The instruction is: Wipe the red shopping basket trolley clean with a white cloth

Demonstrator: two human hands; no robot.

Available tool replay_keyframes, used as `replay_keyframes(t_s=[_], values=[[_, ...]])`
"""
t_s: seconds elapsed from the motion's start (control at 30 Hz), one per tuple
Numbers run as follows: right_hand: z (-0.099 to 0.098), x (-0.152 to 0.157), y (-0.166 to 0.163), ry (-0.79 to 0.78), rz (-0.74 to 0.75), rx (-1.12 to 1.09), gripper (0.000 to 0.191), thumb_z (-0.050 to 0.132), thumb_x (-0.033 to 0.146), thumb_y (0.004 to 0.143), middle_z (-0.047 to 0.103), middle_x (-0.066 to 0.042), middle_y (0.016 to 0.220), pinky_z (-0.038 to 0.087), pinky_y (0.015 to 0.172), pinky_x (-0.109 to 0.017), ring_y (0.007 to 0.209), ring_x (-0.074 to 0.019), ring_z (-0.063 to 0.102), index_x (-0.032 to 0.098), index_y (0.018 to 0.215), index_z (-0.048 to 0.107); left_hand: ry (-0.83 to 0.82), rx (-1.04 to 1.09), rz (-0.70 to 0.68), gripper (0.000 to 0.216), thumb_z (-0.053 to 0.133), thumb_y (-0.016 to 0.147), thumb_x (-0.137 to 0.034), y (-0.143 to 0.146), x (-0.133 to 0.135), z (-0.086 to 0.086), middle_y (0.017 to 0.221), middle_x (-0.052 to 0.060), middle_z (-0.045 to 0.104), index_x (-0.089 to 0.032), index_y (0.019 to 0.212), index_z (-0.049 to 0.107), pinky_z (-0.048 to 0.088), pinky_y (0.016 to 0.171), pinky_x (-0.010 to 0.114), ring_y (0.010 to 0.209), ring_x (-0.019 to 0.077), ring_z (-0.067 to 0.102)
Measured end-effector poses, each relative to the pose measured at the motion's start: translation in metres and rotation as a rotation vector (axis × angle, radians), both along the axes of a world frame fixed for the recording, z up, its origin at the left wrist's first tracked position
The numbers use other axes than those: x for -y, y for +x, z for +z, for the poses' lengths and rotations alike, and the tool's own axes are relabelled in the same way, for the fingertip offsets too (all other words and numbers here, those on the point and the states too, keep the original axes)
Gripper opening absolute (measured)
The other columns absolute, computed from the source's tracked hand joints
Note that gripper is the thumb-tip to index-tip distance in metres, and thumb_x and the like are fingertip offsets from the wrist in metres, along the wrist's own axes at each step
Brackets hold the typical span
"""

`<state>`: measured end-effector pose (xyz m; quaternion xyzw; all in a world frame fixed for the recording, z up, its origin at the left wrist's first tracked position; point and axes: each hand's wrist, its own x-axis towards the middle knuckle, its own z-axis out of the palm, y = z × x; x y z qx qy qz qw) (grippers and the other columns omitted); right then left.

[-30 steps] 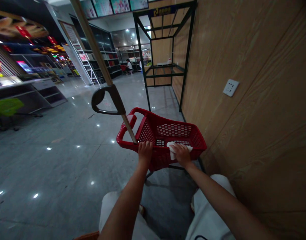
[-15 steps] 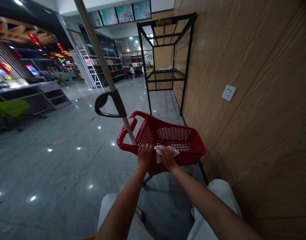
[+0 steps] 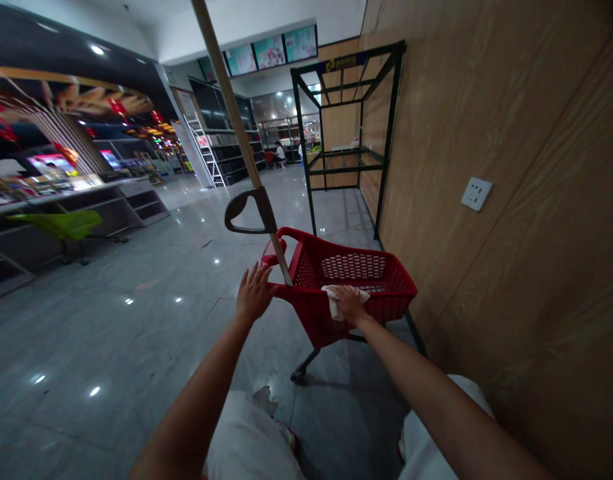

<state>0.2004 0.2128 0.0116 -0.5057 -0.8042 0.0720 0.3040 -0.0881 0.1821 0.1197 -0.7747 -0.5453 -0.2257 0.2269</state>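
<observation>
A small red plastic shopping cart (image 3: 331,320) with a perforated basket stands in front of me. My left hand (image 3: 254,291) is at the corner of its push handle, fingers stretched out and somewhat spread. Farther along the near rim, my right hand (image 3: 350,304) presses a white cloth (image 3: 333,308) onto the edge, fingers closed over it. From the handle end a wooden pole (image 3: 239,127) rises at a tilt, with a dark looped plastic piece (image 3: 251,212) partway up. One caster (image 3: 299,375) shows below the cart.
A wood-panelled wall (image 3: 506,267) with a socket (image 3: 477,193) runs along the right. Behind the cart stands a dark metal frame rack (image 3: 311,173). At left are a green cart (image 3: 69,224) and a counter (image 3: 136,200). A white ladder (image 3: 206,153) leans near far shelves; a person (image 3: 280,155) is beyond.
My left hand has moved left along the rim to the handle corner, its fingers now spread. My right hand stays on the cloth. The view has shifted left, showing more of the counter.
</observation>
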Motion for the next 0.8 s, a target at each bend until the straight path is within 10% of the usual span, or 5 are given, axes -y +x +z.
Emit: replay_keyframes(t_s=[0.4, 0.67, 0.8], values=[[0.018, 0.014, -0.098, 0.310, 0.077, -0.262, 0.047, 0.032, 0.011, 0.090, 0.047, -0.007, 0.139, 0.006, 0.114, -0.051, 0.135, -0.0184, 0.032, 0.021, 0.134, 0.045, -0.041, 0.031, 0.031, 0.026, 0.038, 0.091, -0.023, 0.041, -0.013, -0.016, 0.094, 0.011, 0.064, -0.016, 0.091, 0.063, 0.038, 0.100, 0.043, 0.106, 0.0248, 0.055], [0.009, 0.005, -0.017, 0.172, 0.006, -0.243, 0.050, 0.035, 0.006, 0.083, 0.050, -0.008, 0.136, 0.027, 0.112, -0.043, 0.132, -0.0174, 0.038, 0.019, 0.128, 0.053, -0.058, 0.103, 0.094, 0.021, 0.043, 0.090, -0.026, 0.069, -0.006, -0.019, 0.100, 0.012, 0.061, -0.014, 0.091, 0.061, 0.038, 0.100, 0.040, 0.108, 0.0247, 0.052], [0.020, 0.015, -0.033, 0.184, 0.030, -0.283, 0.047, 0.036, 0.010, 0.086, 0.048, -0.008, 0.138, 0.029, 0.111, -0.041, 0.133, -0.0181, 0.035, 0.020, 0.130, 0.051, -0.037, 0.115, 0.116, 0.024, 0.042, 0.091, -0.027, 0.092, -0.004, -0.019, 0.099, 0.014, 0.061, -0.012, 0.092, 0.061, 0.038, 0.099, 0.042, 0.107, 0.0263, 0.052]])
